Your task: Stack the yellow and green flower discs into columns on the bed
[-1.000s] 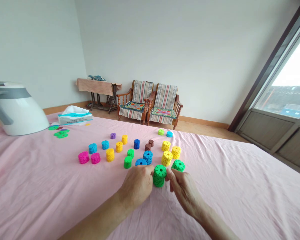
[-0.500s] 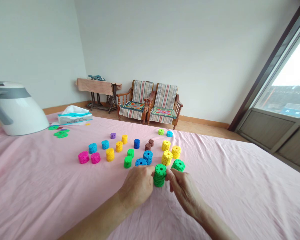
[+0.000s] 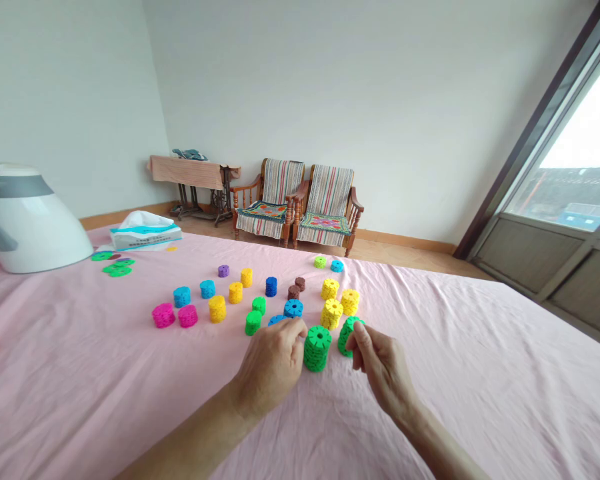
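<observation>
A tall stack of green notched plastic discs (image 3: pixel 317 348) stands upright on the pink cloth between my hands. My left hand (image 3: pixel 273 360) is close against its left side with the fingers curled in, and no disc shows in them. My right hand (image 3: pixel 386 367) is closed too, the thumb lying along the bent fingers, with nothing visible in it. It partly covers a second green disc stack (image 3: pixel 345 339); whether they touch I cannot tell. Behind my left hand are two blue disc stacks, the nearer one (image 3: pixel 277 321) partly hidden, the other (image 3: pixel 293 308) standing farther back.
Yellow stacks (image 3: pixel 332 313) stand behind the green ones. Smaller stacks, including pink (image 3: pixel 163 315), orange (image 3: pixel 217 309) and brown (image 3: pixel 293 293), spread leftward and back. Loose green discs (image 3: pixel 117 269) lie near a white kettle (image 3: pixel 40 227) and a tissue box (image 3: pixel 145 233).
My right hand has moved off the tall green stack, to the right, and now overlaps the second green stack. My left hand stays beside the tall stack. The view has shifted slightly.
</observation>
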A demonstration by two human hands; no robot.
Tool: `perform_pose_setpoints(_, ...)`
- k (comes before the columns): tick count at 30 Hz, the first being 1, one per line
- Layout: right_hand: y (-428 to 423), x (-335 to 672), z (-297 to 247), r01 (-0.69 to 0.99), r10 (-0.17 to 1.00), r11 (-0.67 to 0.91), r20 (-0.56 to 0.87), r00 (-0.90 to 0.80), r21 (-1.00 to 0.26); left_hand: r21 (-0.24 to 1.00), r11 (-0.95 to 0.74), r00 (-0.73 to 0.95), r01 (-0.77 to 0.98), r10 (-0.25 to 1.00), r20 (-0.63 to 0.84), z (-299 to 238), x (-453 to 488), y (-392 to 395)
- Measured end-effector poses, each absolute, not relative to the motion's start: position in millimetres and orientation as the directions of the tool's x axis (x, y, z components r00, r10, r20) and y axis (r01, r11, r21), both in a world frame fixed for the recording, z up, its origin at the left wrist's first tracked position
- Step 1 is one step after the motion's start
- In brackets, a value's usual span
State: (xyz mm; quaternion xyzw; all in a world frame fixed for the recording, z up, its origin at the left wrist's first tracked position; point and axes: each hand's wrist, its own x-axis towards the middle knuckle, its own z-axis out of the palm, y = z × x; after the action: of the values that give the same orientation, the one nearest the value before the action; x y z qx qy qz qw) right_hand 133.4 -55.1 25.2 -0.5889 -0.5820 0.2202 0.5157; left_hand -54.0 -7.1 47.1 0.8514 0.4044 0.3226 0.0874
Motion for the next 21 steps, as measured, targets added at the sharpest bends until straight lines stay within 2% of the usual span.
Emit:
perform_pose_setpoints(8,-58.2,133.6,26.0,0.434,0.924,0.171,0.297,0.240,-0.885,0.418,-0.768,0.402,0.484,0.620,0.673,41.2,-55.5,-3.1)
perform_pose_setpoints(21,-52.3,135.5,14.2,0.465,0.909,0.209,0.347,0.232,-0.860,0.293,-0.841,0.507,0.455,0.515,0.692,38.8,-54.3,-3.0)
